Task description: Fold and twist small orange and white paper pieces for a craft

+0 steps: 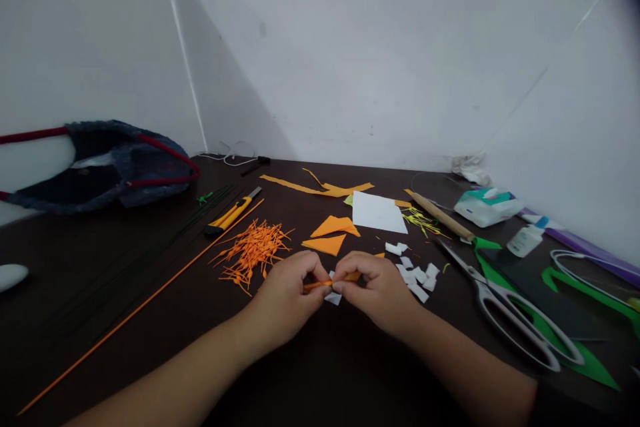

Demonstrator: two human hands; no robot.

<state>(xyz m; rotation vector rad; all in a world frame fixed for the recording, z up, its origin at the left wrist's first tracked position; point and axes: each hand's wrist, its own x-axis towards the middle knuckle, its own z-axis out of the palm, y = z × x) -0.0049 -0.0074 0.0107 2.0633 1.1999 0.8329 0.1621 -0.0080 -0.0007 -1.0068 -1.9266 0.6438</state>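
Left hand (285, 293) and right hand (377, 287) met at the near centre of the dark brown table (150, 320). Fingertips of both were pressed together on a thin rolled orange paper strip (320, 284), held over a small white paper scrap (333, 297) (touching or not: could not tell). A heap of orange paper slivers (253, 250) lay far-left of the hands, and grey-handled scissors (505, 303) lay to the right. Judgement: keep the two pinches close, the strip taut and level, and the pressure even to avoid kinks.
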